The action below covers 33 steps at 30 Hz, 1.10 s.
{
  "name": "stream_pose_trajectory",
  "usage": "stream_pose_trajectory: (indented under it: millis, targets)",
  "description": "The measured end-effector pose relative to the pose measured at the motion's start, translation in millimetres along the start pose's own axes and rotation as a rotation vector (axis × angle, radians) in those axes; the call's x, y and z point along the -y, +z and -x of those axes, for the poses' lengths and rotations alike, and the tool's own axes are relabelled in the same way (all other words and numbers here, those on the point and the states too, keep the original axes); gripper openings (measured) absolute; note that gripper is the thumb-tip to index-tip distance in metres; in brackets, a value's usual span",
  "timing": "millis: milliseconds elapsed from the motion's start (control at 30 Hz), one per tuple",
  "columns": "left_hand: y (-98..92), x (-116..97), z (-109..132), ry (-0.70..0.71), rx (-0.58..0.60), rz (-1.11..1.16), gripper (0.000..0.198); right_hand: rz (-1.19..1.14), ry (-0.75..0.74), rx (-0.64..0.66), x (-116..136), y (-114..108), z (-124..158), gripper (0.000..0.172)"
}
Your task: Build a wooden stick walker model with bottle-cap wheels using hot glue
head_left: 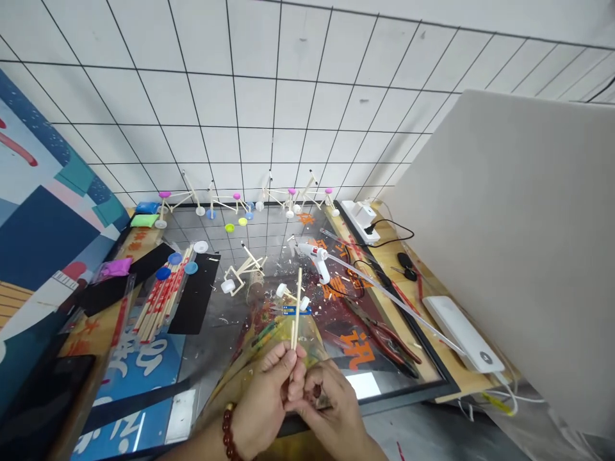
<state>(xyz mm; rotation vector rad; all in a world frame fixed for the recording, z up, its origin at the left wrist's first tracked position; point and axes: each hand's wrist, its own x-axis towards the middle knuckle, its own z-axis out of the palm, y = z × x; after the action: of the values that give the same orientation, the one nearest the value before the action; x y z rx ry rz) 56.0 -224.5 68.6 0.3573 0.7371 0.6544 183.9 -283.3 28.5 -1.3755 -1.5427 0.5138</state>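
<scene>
My left hand [273, 394], with a beaded bracelet at the wrist, pinches two wooden sticks [298, 301], one long and one short, side by side and pointing away from me. My right hand [331, 400] is closed beside it, fingers curled near the sticks' lower ends; what it holds is hidden. Just beyond the sticks' tips lies a white glue gun [314, 256]. Blue-handled snips [293, 311] and a small stick piece with white caps [288, 292] lie behind the sticks. A partly built stick frame [244, 272] rests to the left.
Several small stick models [269, 195] stand along the wall. Bundled sticks [161, 301] with blue caps lie left, near purple clay [115, 269]. Red-handled pliers [387, 339], a power strip [358, 221] and a white box [461, 333] are on the right.
</scene>
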Motion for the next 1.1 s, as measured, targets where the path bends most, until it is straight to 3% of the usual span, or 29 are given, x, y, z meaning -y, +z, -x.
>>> stream_pose_trajectory:
  millis: [167, 300, 400, 600, 800, 933, 1100]
  targets:
    - [-17.3, -3, -5, 0.014, 0.072, -0.395, 0.047, -0.415, 0.355, 0.059, -7, -11, -11, 0.046]
    - [-31.2, 2, -9, -0.030, 0.230, -0.724, 0.050, -0.507, 0.523, 0.044, -12, -18, -24, 0.038]
    - [-35.6, 5, -13, -0.102, 0.318, -0.783, 0.051, -0.538, 0.613, 0.098, -14, -16, -28, 0.039]
    - [-30.9, -1, -15, -0.099, 0.393, -0.830, 0.054, -0.558, 0.509, 0.194, -17, -19, -28, 0.037]
    - [-24.1, -6, -15, -0.058, 0.381, -0.815, 0.051, -0.657, 0.350, 0.243, -22, -28, -26, 0.022]
    - [-12.9, -15, -15, -0.007, 0.425, -0.947, 0.051, -0.537, 0.291, 0.216, -28, -26, -15, 0.017]
    - [-2.1, -17, -16, 0.055, 0.341, -1.164, 0.048, -0.405, 0.256, 0.181, -29, -26, -12, 0.018]
